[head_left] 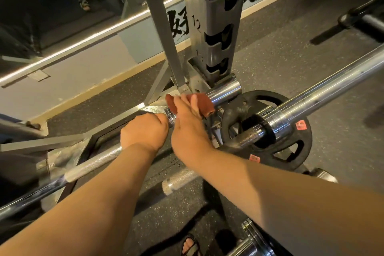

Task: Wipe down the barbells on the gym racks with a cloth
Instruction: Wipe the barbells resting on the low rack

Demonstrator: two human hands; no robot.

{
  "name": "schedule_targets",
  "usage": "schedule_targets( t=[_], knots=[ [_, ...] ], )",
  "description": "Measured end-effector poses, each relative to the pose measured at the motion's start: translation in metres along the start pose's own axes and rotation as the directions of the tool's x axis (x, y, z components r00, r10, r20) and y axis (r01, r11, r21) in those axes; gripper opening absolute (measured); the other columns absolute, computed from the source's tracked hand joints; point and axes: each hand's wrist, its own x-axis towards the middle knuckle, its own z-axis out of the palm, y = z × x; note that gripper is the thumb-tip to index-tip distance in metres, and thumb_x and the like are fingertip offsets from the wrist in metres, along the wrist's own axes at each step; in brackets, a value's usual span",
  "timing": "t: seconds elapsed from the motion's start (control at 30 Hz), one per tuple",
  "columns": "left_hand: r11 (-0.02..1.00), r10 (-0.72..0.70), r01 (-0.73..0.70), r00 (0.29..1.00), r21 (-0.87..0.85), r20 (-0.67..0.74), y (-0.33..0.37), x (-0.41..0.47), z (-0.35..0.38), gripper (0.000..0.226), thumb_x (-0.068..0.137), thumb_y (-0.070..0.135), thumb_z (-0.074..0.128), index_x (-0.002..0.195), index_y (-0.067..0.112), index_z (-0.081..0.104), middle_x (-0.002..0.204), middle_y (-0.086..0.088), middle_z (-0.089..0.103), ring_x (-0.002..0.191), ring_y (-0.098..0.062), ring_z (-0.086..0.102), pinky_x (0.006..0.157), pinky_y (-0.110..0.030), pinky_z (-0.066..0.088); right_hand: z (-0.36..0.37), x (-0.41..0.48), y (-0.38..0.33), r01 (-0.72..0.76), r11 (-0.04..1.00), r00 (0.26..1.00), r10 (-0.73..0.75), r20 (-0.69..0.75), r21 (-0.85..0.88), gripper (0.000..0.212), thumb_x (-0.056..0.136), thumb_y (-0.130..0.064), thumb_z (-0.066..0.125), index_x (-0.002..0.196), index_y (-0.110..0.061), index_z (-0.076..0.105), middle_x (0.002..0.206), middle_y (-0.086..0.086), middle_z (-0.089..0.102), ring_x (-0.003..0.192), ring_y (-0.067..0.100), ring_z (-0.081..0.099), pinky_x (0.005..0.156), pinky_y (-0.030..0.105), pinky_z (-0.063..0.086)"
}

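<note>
The chrome barbell (225, 92) runs low past the foot of the rack (216, 27); its shaft is knurled and its sleeve shiny. A rust-red cloth (202, 103) wraps the sleeve. The right hand (187, 129) grips the cloth around it. The left hand (143, 131) is curled round the bar just beside. A black plate (291, 151) sits near on the right.

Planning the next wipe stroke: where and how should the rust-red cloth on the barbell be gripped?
Probably from above: take the cloth across its middle, where it drapes over the round chrome sleeve. Fingers laid over the top, as the right hand does, press it around the curve. The left hand grips the shaft.
</note>
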Motion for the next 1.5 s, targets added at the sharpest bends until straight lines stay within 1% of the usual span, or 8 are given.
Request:
schedule_targets(
  t=[0.1, 0.27, 0.4, 0.63, 0.87, 1.1, 1.3, 1.5],
  knots=[
    [1.0, 0.002, -0.002, 1.0, -0.004, 0.0, 0.0, -0.001, 0.0, 0.04, 0.098, 0.033, 0.031, 0.073, 0.018, 0.058, 0.068, -0.001, 0.056, 0.059, -0.017, 0.046, 0.053, -0.03, 0.028, -0.006, -0.006, 0.005, 0.037, 0.999, 0.997, -0.038, 0.07, 0.015, 0.068, 0.105, 0.003, 0.035, 0.162, -0.027, 0.014, 0.17, -0.011, 0.002, 0.154, 0.005, -0.014, 0.128, 0.041, 0.001],
    [1.0, 0.022, -0.022, 1.0, 0.008, -0.004, 0.001, -0.001, -0.001, 0.04, 0.099, 0.033, 0.03, 0.071, 0.019, 0.055, 0.068, -0.001, 0.056, 0.059, -0.019, 0.049, 0.053, -0.029, 0.031, -0.037, 0.002, 0.004, 0.145, 0.872, 0.952, 0.007, 0.308, -0.467, 0.085, 0.096, 0.0, 0.044, 0.163, -0.027, -0.002, 0.17, -0.013, -0.004, 0.155, 0.007, -0.012, 0.126, 0.05, 0.0],
    [0.999, 0.003, -0.003, 1.0, -0.036, -0.006, 0.003, -0.004, -0.004, 0.043, 0.099, 0.036, 0.031, 0.071, 0.018, 0.058, 0.068, -0.003, 0.058, 0.062, -0.021, 0.053, 0.057, -0.031, 0.036, -0.045, 0.02, -0.018, 0.223, 0.662, 0.961, -0.026, 0.276, -0.715, 0.07, 0.094, -0.009, 0.05, 0.158, -0.022, 0.025, 0.161, -0.003, 0.034, 0.151, 0.02, 0.022, 0.121, 0.056, 0.0],
    [0.999, 0.02, -0.02, 1.0, -0.038, -0.007, 0.001, -0.004, -0.005, 0.045, 0.098, 0.037, 0.029, 0.069, 0.018, 0.057, 0.067, -0.002, 0.057, 0.06, -0.02, 0.051, 0.055, -0.031, 0.033, -0.045, 0.049, -0.002, 0.296, 0.732, 0.942, -0.117, 0.315, -0.614, 0.057, 0.094, -0.006, 0.056, 0.146, -0.026, 0.044, 0.13, -0.002, 0.059, 0.137, 0.023, 0.042, 0.127, 0.046, -0.003],
    [0.995, 0.03, -0.029, 1.0, -0.091, 0.008, 0.0, -0.004, -0.005, 0.044, 0.096, 0.036, 0.031, 0.071, 0.018, 0.061, 0.073, -0.004, 0.063, 0.071, -0.028, 0.059, 0.069, -0.035, 0.048, -0.041, 0.02, 0.012, 0.267, 0.735, 0.936, -0.042, 0.35, -0.624, 0.092, 0.093, -0.002, 0.06, 0.163, -0.026, 0.006, 0.171, -0.006, 0.003, 0.156, 0.015, -0.003, 0.122, 0.039, -0.012],
    [0.995, 0.036, -0.036, 0.999, -0.095, -0.003, 0.0, -0.004, -0.005, 0.045, 0.096, 0.038, 0.029, 0.072, 0.018, 0.061, 0.073, -0.003, 0.063, 0.071, -0.027, 0.06, 0.072, -0.035, 0.052, -0.039, 0.056, -0.004, 0.252, 0.728, 0.961, -0.11, 0.254, -0.637, 0.036, 0.095, -0.009, 0.055, 0.129, -0.021, 0.053, 0.108, -0.002, 0.06, 0.12, 0.025, 0.052, 0.122, 0.044, 0.016],
    [0.993, 0.048, -0.049, 0.999, -0.104, -0.016, 0.0, -0.004, -0.005, 0.047, 0.098, 0.039, 0.029, 0.07, 0.017, 0.06, 0.07, -0.002, 0.061, 0.068, -0.026, 0.059, 0.067, -0.034, 0.047, -0.04, 0.031, 0.009, 0.302, 0.707, 0.948, -0.153, 0.279, -0.639, 0.071, 0.092, -0.001, 0.058, 0.155, -0.02, 0.032, 0.164, 0.001, 0.029, 0.155, 0.021, 0.013, 0.124, 0.044, -0.01],
    [0.996, 0.043, -0.043, 0.999, -0.079, -0.005, -0.001, -0.003, -0.005, 0.046, 0.098, 0.038, 0.031, 0.069, 0.017, 0.06, 0.068, -0.003, 0.06, 0.065, -0.024, 0.056, 0.062, -0.032, 0.041, -0.04, 0.035, 0.012, 0.302, 0.759, 0.951, -0.198, 0.237, -0.577, 0.041, 0.1, -0.011, 0.046, 0.14, -0.021, 0.045, 0.146, 0.002, 0.049, 0.145, 0.021, 0.031, 0.124, 0.038, -0.005]
  ],
)
